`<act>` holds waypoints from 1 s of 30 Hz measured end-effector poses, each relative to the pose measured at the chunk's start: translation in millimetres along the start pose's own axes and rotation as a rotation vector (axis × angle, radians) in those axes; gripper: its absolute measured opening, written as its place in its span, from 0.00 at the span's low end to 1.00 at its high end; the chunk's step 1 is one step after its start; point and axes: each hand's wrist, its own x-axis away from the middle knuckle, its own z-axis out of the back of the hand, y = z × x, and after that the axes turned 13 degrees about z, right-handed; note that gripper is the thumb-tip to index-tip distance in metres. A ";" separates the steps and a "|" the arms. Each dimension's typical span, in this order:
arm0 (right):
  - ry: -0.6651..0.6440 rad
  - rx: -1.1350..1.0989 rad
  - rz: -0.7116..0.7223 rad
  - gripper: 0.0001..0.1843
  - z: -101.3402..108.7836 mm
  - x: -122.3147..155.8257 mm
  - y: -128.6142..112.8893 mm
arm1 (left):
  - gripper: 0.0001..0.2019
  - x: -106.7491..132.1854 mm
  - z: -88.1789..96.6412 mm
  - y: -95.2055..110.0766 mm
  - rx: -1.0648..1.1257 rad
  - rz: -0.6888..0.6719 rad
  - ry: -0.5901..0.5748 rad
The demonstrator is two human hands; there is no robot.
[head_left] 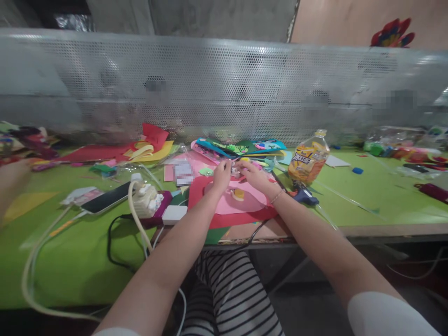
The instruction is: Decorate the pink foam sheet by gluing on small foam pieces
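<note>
Over the near half of the red rectangular sheet (250, 218), a hand could pass between the forearms, above a small yellow-and-white piece (238, 194). The left hand (221, 175) and right hand (252, 173) blocked its far part; behind it stood a pile of blue, green and pink pieces (241, 147) and a tall perforated metal screen (210, 84). Left of the sheet, a cream plug block (149, 200), a white square adapter (175, 214) and a looping cream cable (26, 275) hindered low sweeps. Right of it, a clear plastic bottle of orange liquid (307, 162) and a dark blue glue gun (306, 193) obstructed; farther right, the light-green tabletop (385, 196) offered passage.
</note>
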 end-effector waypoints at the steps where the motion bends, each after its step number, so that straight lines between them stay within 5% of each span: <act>1: -0.002 0.006 -0.010 0.14 -0.3 0.0 0.8 | 0.15 -0.4 -0.7 -0.6 -0.010 -0.008 -0.012; 10: 0.043 0.003 -0.111 0.06 -4.3 -3.3 1.6 | 0.15 -0.8 -3.6 -2.6 -0.104 -0.063 -0.043; 17: 0.085 0.045 -0.077 0.07 -0.6 -5.0 8.5 | 0.15 -0.3 -1.5 -1.8 -0.122 -0.063 -0.018; 22: 0.180 -0.225 0.029 0.09 3.6 -5.4 6.0 | 0.16 -3.7 -0.2 -5.0 -0.137 -0.044 0.018; 30: 0.116 -0.168 -0.066 0.13 2.9 -6.4 5.1 | 0.17 -0.5 1.9 -0.3 -0.098 -0.003 0.043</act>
